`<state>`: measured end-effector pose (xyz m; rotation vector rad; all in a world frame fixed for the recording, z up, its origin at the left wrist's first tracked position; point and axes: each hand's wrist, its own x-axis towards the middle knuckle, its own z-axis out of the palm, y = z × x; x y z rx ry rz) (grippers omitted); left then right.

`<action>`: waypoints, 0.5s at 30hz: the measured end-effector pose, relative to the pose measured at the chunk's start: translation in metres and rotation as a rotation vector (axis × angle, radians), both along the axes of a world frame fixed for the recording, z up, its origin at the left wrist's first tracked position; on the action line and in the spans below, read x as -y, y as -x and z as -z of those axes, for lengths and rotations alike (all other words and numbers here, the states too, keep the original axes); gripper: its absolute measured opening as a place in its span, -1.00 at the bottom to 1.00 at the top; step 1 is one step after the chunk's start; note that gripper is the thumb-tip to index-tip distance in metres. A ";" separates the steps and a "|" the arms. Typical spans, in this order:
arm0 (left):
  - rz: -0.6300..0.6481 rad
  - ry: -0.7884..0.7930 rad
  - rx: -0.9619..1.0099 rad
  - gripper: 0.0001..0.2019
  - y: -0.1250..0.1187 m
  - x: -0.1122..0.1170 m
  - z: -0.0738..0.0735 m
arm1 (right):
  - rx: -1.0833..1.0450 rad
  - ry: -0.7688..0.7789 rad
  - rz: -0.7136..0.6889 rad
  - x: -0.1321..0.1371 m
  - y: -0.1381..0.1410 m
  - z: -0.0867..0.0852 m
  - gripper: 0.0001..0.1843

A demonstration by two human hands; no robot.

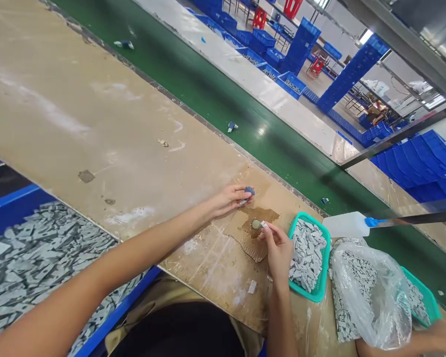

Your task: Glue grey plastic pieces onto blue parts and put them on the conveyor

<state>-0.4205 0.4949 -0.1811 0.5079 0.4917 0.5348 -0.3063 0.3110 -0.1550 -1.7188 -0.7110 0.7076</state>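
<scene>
My left hand (232, 199) is closed on a small dark blue part (249, 190) with a pale piece beneath it, held just above the bench. Between the thumb and fingers of my right hand (279, 245) is a small whitish piece (263, 225). Its tip is beside a small round container (256, 224) with a pale yellowish top, standing on a brown stain; whether they touch I cannot tell. Close to the right of that hand stands a turquoise basket (322, 287) filled with small grey-white pieces.
A green conveyor belt (193, 94) carrying several small parts runs behind the bench (126, 124). A white bottle (345, 224) lies by the basket, near a clear plastic bag (388, 297) of grey pieces. Another person's hand (444, 334) reaches in lower right. A blue bin (15, 203) of pieces is at left.
</scene>
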 end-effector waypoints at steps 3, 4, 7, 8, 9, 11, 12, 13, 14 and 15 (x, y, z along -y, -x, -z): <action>0.036 -0.012 0.010 -0.72 0.000 0.002 0.003 | -0.063 0.028 -0.001 -0.003 0.001 0.003 -0.51; 0.041 -0.016 0.022 -0.73 0.000 0.002 0.004 | -0.072 0.037 0.006 -0.003 0.001 0.005 -0.49; 0.058 -0.030 0.066 -0.68 0.001 0.003 0.005 | -0.071 0.063 0.053 -0.004 0.003 0.010 -0.46; 0.090 -0.038 0.080 -0.66 0.002 0.005 0.004 | -0.055 0.068 0.076 -0.004 0.003 0.012 -0.46; 0.148 -0.053 0.093 -0.64 0.003 0.007 0.002 | -0.032 0.068 0.099 -0.004 0.005 0.013 -0.47; 0.315 -0.101 0.103 -0.60 0.004 0.015 -0.003 | 0.029 0.043 0.147 -0.005 0.007 0.013 -0.50; 0.384 -0.124 0.103 -0.59 0.004 0.019 -0.006 | 0.062 0.019 0.171 -0.005 0.008 0.013 -0.51; 0.424 -0.142 0.099 -0.58 0.005 0.023 -0.009 | 0.095 -0.004 0.195 -0.005 0.009 0.012 -0.52; 0.431 -0.152 0.096 -0.57 0.005 0.027 -0.011 | 0.122 -0.020 0.218 -0.005 0.010 0.012 -0.52; 0.413 -0.153 0.092 -0.57 0.005 0.030 -0.013 | 0.142 -0.029 0.235 -0.005 0.011 0.011 -0.51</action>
